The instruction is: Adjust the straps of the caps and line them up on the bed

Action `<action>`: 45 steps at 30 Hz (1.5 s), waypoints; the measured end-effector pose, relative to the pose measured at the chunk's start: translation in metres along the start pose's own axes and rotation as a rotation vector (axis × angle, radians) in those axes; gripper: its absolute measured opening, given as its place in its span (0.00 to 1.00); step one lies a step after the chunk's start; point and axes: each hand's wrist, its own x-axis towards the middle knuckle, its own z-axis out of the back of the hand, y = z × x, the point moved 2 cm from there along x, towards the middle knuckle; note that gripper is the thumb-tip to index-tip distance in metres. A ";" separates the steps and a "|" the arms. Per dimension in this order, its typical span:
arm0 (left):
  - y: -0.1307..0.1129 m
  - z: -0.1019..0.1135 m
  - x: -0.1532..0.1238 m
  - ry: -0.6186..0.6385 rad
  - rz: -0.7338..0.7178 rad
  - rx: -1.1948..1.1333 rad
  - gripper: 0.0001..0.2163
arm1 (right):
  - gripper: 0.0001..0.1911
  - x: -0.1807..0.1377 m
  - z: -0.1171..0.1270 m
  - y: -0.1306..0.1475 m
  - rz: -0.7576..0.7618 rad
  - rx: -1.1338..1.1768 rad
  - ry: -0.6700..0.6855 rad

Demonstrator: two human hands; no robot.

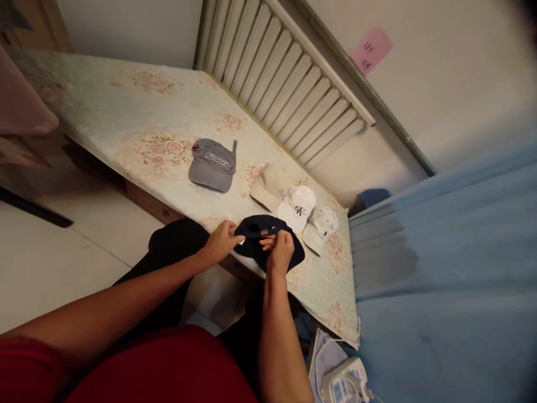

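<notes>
- Left hand (221, 242), lower centre of the frame: fingers closed on the near-left edge of a dark navy cap (257, 251), pinching it beside a small white tag.
- Right hand (280, 249), just right of the left: fingertips pinched on the cap's rear adjustment strap (260, 233), a thin band with a small metallic-looking buckle, stretched between the two hands.
- Navy cap: lying at the near edge of a floral mattress (126, 120), back opening turned up, partly hidden under the right hand; brim not clearly visible.
- Just beyond the hands, centre of the frame: a row of three light caps, a beige cap (268, 184), a white cap with a black logo (297, 207) and a white cap (322, 225), each overlapping or touching the next; logo cap almost touching the navy one.
- Further up and left: a grey cap with script lettering (213, 163), well apart from the rest.
- Upper centre: slatted headboard (289, 73) leaning by the wall; pink note (371, 49) on the wall at upper right.
- Right side: blue sheet (453, 268); lower right, a white device with cables (346, 383).
- Risk, as a judgement: cap sitting close to the mattress edge, so a hard tug on the strap could drag it off toward the floor.
- Risk, as a judgement: a thin strap held only at the fingertips could slip out of the buckle or out of the pinch.
- Risk, as a judgement: a sweep of the right wrist could knock the logo cap and disturb the row.
</notes>
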 end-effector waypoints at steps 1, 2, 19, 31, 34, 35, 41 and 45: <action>0.003 -0.004 -0.002 0.017 -0.001 0.053 0.18 | 0.08 0.000 0.000 -0.001 0.001 -0.002 -0.001; 0.005 -0.008 -0.003 0.034 0.003 0.104 0.20 | 0.08 0.000 0.000 -0.001 0.003 -0.004 -0.002; -0.018 -0.020 -0.021 0.182 -0.232 0.135 0.24 | 0.09 0.007 0.005 -0.001 -0.059 0.041 -0.064; -0.033 0.006 0.014 0.622 -0.562 0.562 0.17 | 0.10 0.009 0.007 0.006 -0.051 0.036 -0.040; -0.039 0.005 0.022 0.621 -0.553 0.672 0.12 | 0.10 0.008 0.005 0.006 -0.053 0.041 -0.023; -0.041 0.004 0.025 0.608 -0.547 0.675 0.11 | 0.10 0.008 0.005 0.006 -0.052 0.043 -0.019; -0.046 -0.001 0.034 0.481 -0.497 0.667 0.09 | 0.09 0.009 0.003 0.009 -0.041 0.043 -0.019; -0.044 0.005 0.036 0.392 -0.468 0.664 0.10 | 0.09 0.010 0.003 0.008 -0.045 0.044 -0.019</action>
